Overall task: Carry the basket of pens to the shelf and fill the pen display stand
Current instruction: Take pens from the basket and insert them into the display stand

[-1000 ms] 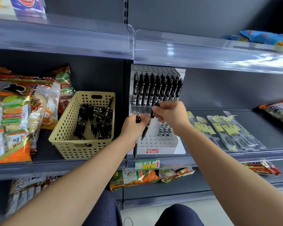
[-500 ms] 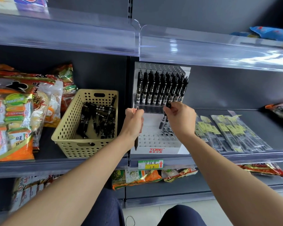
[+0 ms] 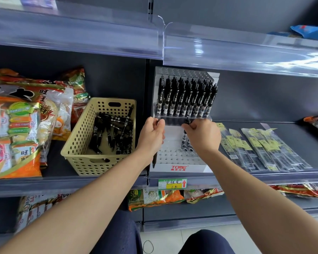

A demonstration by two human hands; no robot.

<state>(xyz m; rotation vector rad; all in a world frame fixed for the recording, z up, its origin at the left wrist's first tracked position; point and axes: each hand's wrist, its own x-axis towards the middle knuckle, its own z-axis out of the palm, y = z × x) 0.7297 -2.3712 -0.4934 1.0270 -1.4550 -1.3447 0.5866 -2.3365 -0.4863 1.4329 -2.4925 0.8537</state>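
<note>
Currently observed, item by item:

Shelf (image 3: 103, 182): dark grey metal board with a clear plastic lip along its front edge; an upright post at the back divides it into a left bay and a right bay.
Upper shelf (image 3: 246, 50): overhangs the working level; its front edge carries a curved transparent guard.
Basket (image 3: 77, 143): tan, perforated, standing at the right end of the left bay, close to the front edge, just beside the stand.
Loose pens (image 3: 114, 132): black, lying crosswise in a heap inside the basket.
Pen display stand (image 3: 180, 167): white, stepped, at the left end of the right bay, its base at the front edge; red TOME lettering on its front face.
Stand, upper tier: one full row of black pens (image 3: 187, 99) standing upright.
Stand, lower tier: mostly bare holes; a few clear pen barrels sit near its right side.
Left hand (image 3: 152, 134): clenched around a pen held roughly vertical, tip showing below the wrist, in front of the stand's left side.
Right hand (image 3: 204, 134): fingers pinching the top of one black pen (image 3: 185, 132), upright over the lower tier.
Snack bags (image 3: 17, 129): orange and white, filling the left end of the left bay.
Packaged refills (image 3: 261, 147): long clear sleeves with yellow labels, lying flat right of the stand.
Price tag (image 3: 172, 183): green and yellow, clipped to the front edge below the stand.
Floor (image 3: 163, 241): pale tile.
</note>
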